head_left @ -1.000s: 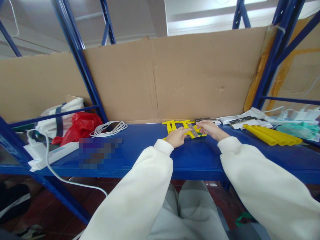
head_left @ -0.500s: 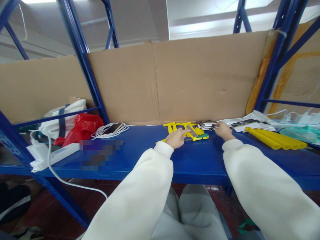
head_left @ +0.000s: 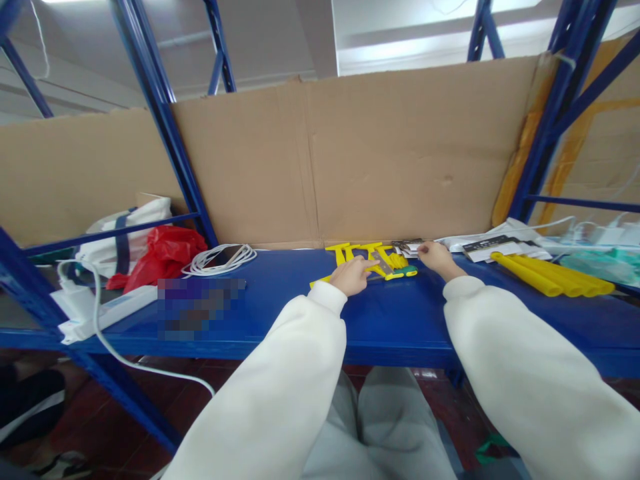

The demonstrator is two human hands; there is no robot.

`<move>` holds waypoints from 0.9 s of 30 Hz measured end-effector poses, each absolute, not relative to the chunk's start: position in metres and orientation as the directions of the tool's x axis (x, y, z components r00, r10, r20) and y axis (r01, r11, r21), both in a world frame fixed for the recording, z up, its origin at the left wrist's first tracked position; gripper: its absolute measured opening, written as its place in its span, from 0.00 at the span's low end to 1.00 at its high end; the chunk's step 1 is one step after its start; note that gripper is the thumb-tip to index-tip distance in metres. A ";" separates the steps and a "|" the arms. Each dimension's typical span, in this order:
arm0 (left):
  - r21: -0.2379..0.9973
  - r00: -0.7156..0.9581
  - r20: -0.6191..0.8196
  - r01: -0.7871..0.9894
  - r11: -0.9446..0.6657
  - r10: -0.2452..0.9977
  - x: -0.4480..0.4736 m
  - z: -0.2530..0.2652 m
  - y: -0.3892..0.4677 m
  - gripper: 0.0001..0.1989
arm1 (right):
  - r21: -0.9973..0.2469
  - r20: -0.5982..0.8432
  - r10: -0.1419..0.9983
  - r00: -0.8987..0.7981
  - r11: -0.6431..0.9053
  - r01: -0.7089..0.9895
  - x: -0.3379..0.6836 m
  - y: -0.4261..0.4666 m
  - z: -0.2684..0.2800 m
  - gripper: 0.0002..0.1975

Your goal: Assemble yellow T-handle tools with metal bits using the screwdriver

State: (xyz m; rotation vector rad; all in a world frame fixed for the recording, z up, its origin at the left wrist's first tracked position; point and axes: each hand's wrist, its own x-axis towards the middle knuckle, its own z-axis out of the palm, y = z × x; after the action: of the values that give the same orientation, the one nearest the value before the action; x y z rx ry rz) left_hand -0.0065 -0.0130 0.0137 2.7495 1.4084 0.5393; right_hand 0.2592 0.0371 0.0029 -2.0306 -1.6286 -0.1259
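Observation:
My left hand [head_left: 351, 275] is closed around what looks like a yellow tool, with the index finger stretched along it. A flat metal plate [head_left: 383, 263] shows just beyond that fingertip, and yellow also pokes out by the wrist. Behind this hand lie several yellow T-shaped pieces [head_left: 340, 252]. A green-and-yellow handle [head_left: 403, 273] rests right of the plate. With fingers pinched, my right hand [head_left: 439, 259] is at a pile of small white and dark pieces [head_left: 410, 248]; what it grips is too small to make out.
Yellow tubes [head_left: 555, 275] and a black-and-white packet [head_left: 493, 248] lie at the right. To the left are a coiled white cable [head_left: 220, 260], a red bag [head_left: 173, 250] and a power strip [head_left: 123, 309]. A cardboard sheet [head_left: 400, 160] backs the blue shelf [head_left: 280, 310].
My right hand has shifted slightly left, over the small white and dark pieces. My left hand has stayed almost in place.

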 end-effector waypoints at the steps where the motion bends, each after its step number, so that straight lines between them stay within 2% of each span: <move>1: 0.160 0.539 0.299 0.786 -0.598 0.788 -0.006 0.013 -0.013 0.24 | -0.327 0.376 0.891 0.256 -0.131 0.936 0.258 0.037 0.003 0.15; 5: 0.179 0.543 0.298 0.776 -0.605 0.785 -0.005 0.012 -0.011 0.24 | -0.280 0.272 0.942 0.198 -0.119 0.953 0.251 0.036 0.006 0.12; 9: 0.187 0.550 0.303 0.766 -0.615 0.778 -0.004 0.011 -0.009 0.23 | -0.257 0.214 0.964 0.160 -0.103 0.961 0.250 0.039 0.006 0.17; 15: 0.191 0.564 0.304 0.753 -0.629 0.768 -0.003 0.009 -0.005 0.24 | -0.328 0.188 0.971 0.150 -0.081 0.941 0.257 0.046 0.003 0.22; 18: 0.196 0.573 0.316 0.740 -0.643 0.756 -0.002 0.007 -0.003 0.24 | -0.359 0.176 0.968 0.177 -0.104 0.928 0.257 0.050 0.001 0.19; 22: 0.206 0.579 0.307 0.735 -0.646 0.756 -0.002 0.006 -0.001 0.24 | -0.323 0.155 0.958 0.240 -0.180 0.929 0.253 0.055 0.001 0.13; 27: 0.211 0.582 0.330 0.722 -0.659 0.743 -0.003 0.003 0.004 0.24 | -0.289 0.109 0.956 0.271 -0.231 0.929 0.246 0.061 0.004 0.12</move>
State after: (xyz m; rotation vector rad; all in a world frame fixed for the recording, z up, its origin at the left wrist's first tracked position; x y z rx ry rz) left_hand -0.0027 0.0040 0.0025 2.7456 1.2733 0.6124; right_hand 0.2457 0.0609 0.0044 -2.2505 -1.7294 0.1302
